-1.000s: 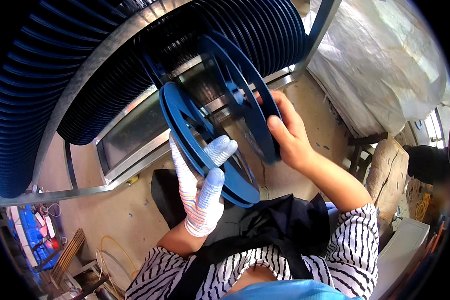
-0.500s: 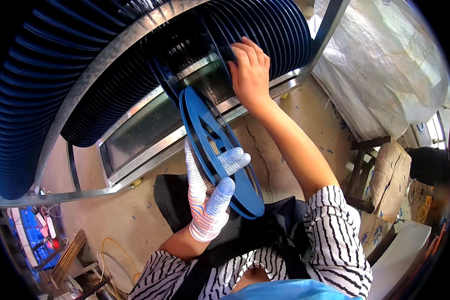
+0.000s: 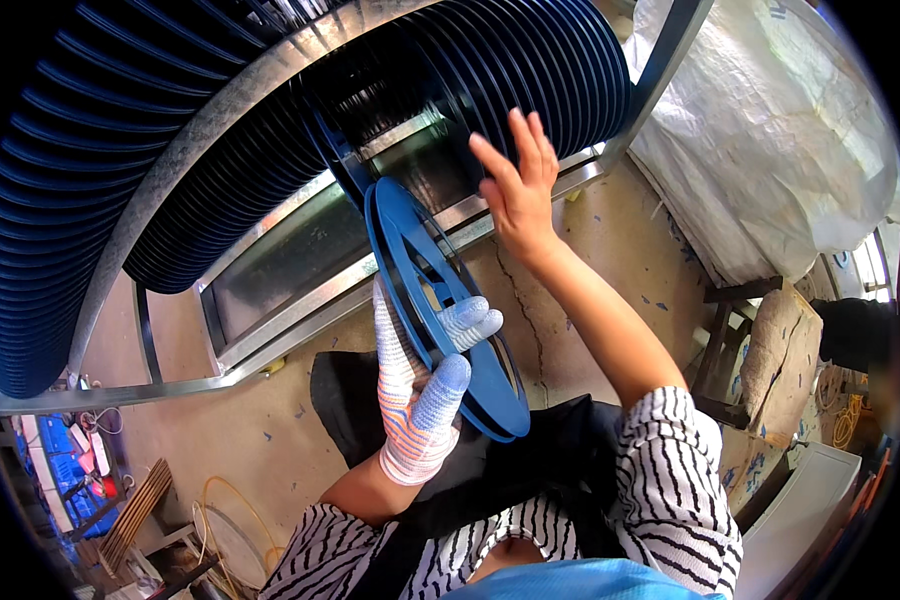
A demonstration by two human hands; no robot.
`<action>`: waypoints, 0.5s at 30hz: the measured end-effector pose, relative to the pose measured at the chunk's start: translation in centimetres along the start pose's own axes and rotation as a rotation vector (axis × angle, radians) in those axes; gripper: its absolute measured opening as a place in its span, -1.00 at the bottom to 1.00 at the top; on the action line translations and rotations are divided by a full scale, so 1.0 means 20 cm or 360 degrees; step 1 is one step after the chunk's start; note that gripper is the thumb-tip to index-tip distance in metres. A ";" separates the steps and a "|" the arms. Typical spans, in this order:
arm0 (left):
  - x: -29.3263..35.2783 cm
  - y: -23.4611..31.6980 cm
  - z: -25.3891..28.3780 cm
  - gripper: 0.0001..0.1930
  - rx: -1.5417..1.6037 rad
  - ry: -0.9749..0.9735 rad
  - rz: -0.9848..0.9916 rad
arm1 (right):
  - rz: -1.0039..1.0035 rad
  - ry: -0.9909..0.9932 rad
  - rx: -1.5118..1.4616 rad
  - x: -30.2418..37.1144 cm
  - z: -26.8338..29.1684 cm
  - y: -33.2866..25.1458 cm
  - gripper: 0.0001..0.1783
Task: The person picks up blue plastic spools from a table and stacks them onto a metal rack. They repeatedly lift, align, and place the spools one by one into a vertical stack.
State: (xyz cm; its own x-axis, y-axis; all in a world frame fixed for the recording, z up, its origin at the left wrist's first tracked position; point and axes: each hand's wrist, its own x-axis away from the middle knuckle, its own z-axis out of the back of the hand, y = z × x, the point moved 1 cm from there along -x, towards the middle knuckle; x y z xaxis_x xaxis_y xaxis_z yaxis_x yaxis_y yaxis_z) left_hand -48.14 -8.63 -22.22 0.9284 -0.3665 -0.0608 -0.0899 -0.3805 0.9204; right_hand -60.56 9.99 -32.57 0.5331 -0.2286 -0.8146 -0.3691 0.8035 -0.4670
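My left hand (image 3: 420, 395), in a striped white and blue knitted glove, grips a blue plastic reel (image 3: 450, 320) made of round flanges with cut-out openings. Its thumb and fingers wrap the reel's near edge, with fingertips showing through an opening. The reel tilts, its far end close to the row of blue discs (image 3: 530, 80) on the metal rack. Bare and holding nothing, my right hand (image 3: 525, 195) hovers just in front of that row, fingers spread. A gap in the row lies beyond the reel's far end, with a dark panel (image 3: 425, 160) below it.
A curved metal band (image 3: 170, 165) and more blue discs (image 3: 80, 200) fill the upper left. Metal frame bars (image 3: 270, 335) run below them. At right are white sheeting (image 3: 770, 140) and a wooden stool (image 3: 770, 360). Blue scraps dot the concrete floor (image 3: 590, 310).
My right hand has come away from the blue discs, moving down and slightly right, and its fingers have spread. My left hand still holds the reel almost in place.
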 end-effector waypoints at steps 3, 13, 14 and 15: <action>0.00 0.00 0.00 -0.16 -0.0006 0.0044 -0.0009 | 0.0141 -0.0513 -0.0630 0.11 0.16 -0.13 -0.39; -0.03 -0.09 -0.05 -0.09 0.0038 -0.0070 -0.0062 | -0.0402 -0.1097 -0.1244 0.30 0.67 -0.56 -0.30; -0.05 -0.09 -0.04 -0.07 0.0008 -0.0097 -0.0086 | -0.0262 -0.1052 -0.1199 0.27 0.66 -0.54 -0.36; -0.06 -0.09 -0.05 -0.05 0.0038 -0.0111 -0.0108 | -0.0269 -0.1000 -0.1229 0.25 0.66 -0.54 -0.41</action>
State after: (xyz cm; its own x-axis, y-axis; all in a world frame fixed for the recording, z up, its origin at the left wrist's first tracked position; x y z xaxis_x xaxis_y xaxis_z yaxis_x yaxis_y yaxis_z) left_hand -48.64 -6.59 -23.38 0.9055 -0.3969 -0.1503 -0.0369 -0.4264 0.9038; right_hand -43.80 7.44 -27.03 0.8462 0.2034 -0.4925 -0.5251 0.1606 -0.8358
